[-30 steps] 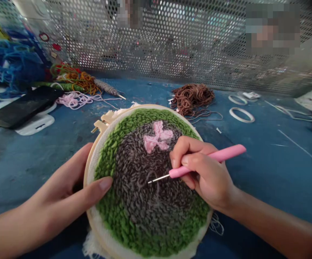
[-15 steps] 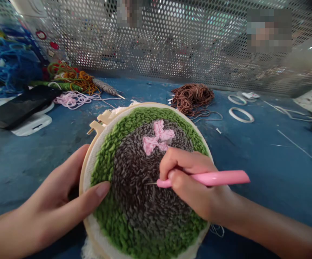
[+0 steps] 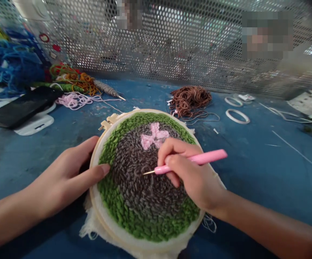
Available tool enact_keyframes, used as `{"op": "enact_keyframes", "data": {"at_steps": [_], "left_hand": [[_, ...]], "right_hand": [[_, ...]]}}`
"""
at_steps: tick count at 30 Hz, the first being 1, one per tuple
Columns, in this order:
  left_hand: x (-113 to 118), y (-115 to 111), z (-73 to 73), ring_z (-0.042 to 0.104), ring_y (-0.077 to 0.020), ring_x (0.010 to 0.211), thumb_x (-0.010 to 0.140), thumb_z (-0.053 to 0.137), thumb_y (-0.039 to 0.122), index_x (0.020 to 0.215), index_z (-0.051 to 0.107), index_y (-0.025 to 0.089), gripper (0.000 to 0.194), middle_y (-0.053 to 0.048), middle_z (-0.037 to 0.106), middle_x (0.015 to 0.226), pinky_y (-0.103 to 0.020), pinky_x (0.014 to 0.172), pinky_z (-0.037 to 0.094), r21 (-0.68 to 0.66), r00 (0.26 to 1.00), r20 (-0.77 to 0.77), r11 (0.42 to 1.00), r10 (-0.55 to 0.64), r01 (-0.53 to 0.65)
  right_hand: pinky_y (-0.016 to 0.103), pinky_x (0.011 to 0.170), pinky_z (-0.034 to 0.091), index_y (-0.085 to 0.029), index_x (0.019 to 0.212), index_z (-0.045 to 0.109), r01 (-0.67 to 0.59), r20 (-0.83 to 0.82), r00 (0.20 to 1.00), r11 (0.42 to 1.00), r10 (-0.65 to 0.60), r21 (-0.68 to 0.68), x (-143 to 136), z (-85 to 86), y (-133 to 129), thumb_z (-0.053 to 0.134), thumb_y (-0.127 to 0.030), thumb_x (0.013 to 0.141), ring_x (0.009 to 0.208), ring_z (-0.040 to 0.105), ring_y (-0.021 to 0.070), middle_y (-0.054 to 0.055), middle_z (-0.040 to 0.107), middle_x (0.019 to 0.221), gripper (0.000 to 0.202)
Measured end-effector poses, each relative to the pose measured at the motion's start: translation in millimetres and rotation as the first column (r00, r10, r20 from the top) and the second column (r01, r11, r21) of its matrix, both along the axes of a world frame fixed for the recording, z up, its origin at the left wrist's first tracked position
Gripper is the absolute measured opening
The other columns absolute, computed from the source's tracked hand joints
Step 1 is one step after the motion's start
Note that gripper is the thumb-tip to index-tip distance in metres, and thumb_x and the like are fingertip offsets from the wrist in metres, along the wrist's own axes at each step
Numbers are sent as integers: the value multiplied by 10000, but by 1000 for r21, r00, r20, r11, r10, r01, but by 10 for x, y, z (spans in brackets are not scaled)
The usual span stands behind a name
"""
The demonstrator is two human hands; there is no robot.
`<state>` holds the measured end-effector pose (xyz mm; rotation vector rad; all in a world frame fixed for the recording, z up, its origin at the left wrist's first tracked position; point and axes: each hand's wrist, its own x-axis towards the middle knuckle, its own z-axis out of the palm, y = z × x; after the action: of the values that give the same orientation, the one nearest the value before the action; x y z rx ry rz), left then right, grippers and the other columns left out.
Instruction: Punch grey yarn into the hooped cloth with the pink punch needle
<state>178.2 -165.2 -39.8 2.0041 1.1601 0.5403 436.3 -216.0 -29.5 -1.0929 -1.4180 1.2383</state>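
Observation:
A round embroidery hoop [image 3: 94,187] holds white cloth covered with looped yarn, green around the border and dark grey-brown inside, with a pink flower shape [image 3: 154,135] near the top. My left hand [image 3: 61,176] grips the hoop's left edge, thumb on the green yarn and fingers behind, hidden. Between the thumb and fingers of my right hand [image 3: 191,169] is a pink punch needle [image 3: 211,156]. Its thin metal tip points left, at the dark yarn near the middle of the hoop.
Brown yarn [image 3: 190,100] lies behind the hoop, white rings [image 3: 237,116] to its right. At left are a black phone [image 3: 23,106], pink yarn [image 3: 75,100], orange yarn [image 3: 81,82] and blue yarn [image 3: 10,64]. A perforated metal screen [image 3: 156,46] stands behind.
The hoop's near side has risen into fuller view and its top sits slightly lower. My right hand and the pink needle have shifted up and left, and more of the metal tip shows.

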Motion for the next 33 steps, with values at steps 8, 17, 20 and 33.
{"op": "enact_keyframes", "data": {"at_steps": [8,17,20,33], "left_hand": [[-1,11,-30,671,-200,806,900,590,491,1250,599,243,429,43,720,948,-228,653,569,-63,994,106,998,7,-1],[40,-28,14,692,-230,897,891,586,501,1326,569,203,528,-6,725,1116,-248,698,591,-120,993,108,993,37,-24],[86,-68,60,685,-220,906,874,583,510,1318,563,196,544,-3,718,1139,-232,716,574,-180,990,101,980,99,-79],[106,-157,72,650,-184,750,859,573,530,1229,585,221,482,19,706,883,-216,602,540,-155,981,150,983,122,-99]], "right_hand": [[182,440,333,-190,690,608,47,-162,985,998,-51,-28,101,-75,37,484,-100,827,440,453,60,-63,516,514,205],[187,470,350,-184,716,587,1,-56,998,999,-3,-39,117,-46,33,473,-91,836,469,465,71,-64,518,507,190],[189,475,350,-182,728,589,-43,-12,999,997,42,-66,108,-26,29,484,-107,846,471,464,75,-63,522,493,174],[203,473,344,-200,763,562,-132,260,958,991,122,22,50,4,-47,512,-173,870,497,456,84,-57,516,585,121]]}}
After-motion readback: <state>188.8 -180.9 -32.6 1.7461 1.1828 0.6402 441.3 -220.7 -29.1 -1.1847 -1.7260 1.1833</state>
